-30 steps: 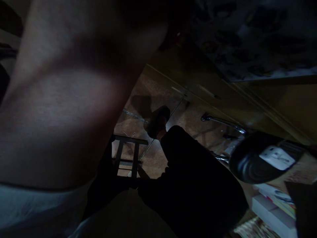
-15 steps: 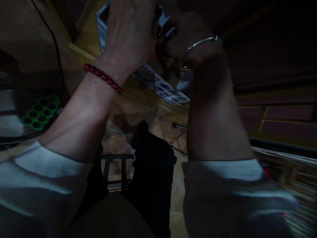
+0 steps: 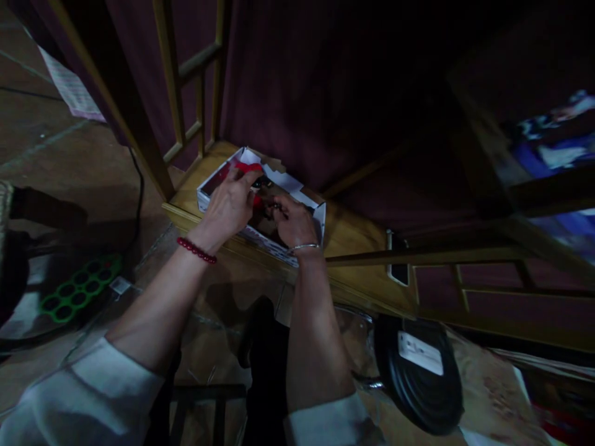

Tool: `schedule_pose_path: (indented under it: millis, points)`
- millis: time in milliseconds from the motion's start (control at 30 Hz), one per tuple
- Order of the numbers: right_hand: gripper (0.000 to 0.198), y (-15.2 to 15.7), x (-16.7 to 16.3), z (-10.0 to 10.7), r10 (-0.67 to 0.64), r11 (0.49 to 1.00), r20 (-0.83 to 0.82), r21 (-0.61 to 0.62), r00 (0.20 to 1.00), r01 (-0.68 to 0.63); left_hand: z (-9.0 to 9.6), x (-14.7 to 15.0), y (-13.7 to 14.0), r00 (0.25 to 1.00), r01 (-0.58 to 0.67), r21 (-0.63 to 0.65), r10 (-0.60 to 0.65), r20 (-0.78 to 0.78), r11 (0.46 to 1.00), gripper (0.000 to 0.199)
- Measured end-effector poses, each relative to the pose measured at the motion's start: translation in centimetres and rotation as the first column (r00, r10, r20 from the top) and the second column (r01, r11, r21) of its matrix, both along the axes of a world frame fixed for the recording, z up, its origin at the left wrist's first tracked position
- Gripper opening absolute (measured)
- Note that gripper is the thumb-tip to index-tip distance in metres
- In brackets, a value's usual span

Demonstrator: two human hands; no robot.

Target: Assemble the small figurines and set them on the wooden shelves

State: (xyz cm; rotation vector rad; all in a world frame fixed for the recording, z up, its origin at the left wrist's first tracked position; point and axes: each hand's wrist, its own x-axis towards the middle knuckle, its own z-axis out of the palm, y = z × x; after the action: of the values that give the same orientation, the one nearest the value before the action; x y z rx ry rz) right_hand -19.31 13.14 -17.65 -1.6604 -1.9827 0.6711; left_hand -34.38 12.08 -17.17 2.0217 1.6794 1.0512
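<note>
An open white cardboard box (image 3: 203,199) with printed sides rests on a wooden ledge. My left hand (image 3: 231,199), with a red bead bracelet at its wrist, is over the left half of the box. Its fingers are closed on a red and black object (image 3: 250,167) whose kind I cannot make out. My right hand (image 3: 296,222), wearing a silver bangle, is inside the right half. Its fingertips pinch together at something small and dark beside the red and black object. Dim light and the fingers hide the details.
The wooden ledge (image 3: 357,244) runs along a lattice screen with dark red cloth. A white-framed dark item (image 3: 398,263) stands on its right end. A round black stool seat (image 3: 418,375) bears a white label. A green piece with round holes (image 3: 81,288) lies at floor left.
My view has pulled back and swung, so the whole box and the ledge now show. My hands appear farther from the camera and lower in the picture, still close together at the box.
</note>
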Motion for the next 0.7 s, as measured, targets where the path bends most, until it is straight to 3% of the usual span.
schedule_pose_path:
  millis: [133,333,533,700]
  points:
    - [0.029,-0.06,1.18,-0.22,-0.025,0.999,0.014,-0.025,1.000,0.026,0.42,0.36,0.19,1.000,-0.027,-0.013,0.027,0.010,1.000,0.047]
    - [0.027,-0.38,1.28,0.12,-0.007,1.000,-0.018,0.021,1.000,0.007,0.87,0.77,0.30,0.992,0.057,0.005,-0.058,0.116,0.998,0.041]
    - [0.014,-0.16,0.78,-0.32,0.012,0.997,-0.245,-0.076,0.969,-0.031,0.69,0.64,0.21,0.973,0.105,-0.011,-0.101,0.206,0.994,0.044]
    - [0.018,-0.08,0.63,-0.18,-0.079,0.997,-0.242,-0.043,0.967,0.071,0.44,-0.01,0.00,0.969,0.092,-0.026,-0.084,0.234,0.995,0.043]
